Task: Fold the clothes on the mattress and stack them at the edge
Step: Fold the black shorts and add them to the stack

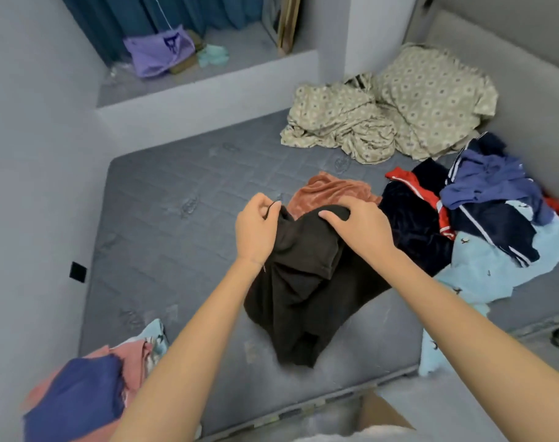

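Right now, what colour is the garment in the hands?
The garment is black or very dark brown, clearest in the head view.

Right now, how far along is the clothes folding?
Perhaps midway. Done: a small stack sits at the near-left edge of the mattress. In hand: the left hand and right hand both grip a black garment, not yet folded. Left: the orange-brown piece behind it and the mixed heap on the right.
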### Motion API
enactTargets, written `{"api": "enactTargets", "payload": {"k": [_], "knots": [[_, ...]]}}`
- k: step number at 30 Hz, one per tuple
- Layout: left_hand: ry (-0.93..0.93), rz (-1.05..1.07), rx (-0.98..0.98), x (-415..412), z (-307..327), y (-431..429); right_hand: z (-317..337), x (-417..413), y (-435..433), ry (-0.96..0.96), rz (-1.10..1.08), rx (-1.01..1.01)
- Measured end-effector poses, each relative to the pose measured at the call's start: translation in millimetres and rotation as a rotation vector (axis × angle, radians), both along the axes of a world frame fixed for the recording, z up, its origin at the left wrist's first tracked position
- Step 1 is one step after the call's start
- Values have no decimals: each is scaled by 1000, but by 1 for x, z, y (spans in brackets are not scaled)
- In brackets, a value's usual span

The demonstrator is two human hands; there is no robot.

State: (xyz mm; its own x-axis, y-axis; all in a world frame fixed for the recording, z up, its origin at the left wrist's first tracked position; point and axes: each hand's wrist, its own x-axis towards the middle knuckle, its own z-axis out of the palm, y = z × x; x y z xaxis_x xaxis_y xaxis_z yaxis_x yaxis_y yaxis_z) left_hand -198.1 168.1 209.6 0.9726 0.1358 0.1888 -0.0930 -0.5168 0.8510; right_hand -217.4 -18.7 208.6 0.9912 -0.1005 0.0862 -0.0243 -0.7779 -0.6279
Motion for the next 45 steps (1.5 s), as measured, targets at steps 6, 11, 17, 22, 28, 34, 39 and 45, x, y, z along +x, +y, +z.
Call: {"api": "enactTargets", "payload": {"k": [6, 11, 17, 22, 28, 34, 39, 45], "knots": [[90, 94, 58, -5, 42, 53, 36, 0, 40, -37, 70, 33], [177, 235, 67, -19, 33, 87, 31, -2, 66, 9, 148, 29], [190, 412, 15, -32, 0, 122, 19, 2, 82, 25, 199, 43], [319, 365, 53, -31, -46, 133, -13, 9, 101, 144, 240, -38], [793, 115, 262, -41, -137, 159, -95, 5, 108, 465, 340, -221], [1040, -108, 366, -48, -209, 176, -174, -24, 112, 662, 241, -157], [880, -128, 363, -3, -236, 159, -203, -8, 103, 554, 121, -98], [810, -168, 433, 22, -302, 145, -271, 14, 94, 667, 125, -89]]}}
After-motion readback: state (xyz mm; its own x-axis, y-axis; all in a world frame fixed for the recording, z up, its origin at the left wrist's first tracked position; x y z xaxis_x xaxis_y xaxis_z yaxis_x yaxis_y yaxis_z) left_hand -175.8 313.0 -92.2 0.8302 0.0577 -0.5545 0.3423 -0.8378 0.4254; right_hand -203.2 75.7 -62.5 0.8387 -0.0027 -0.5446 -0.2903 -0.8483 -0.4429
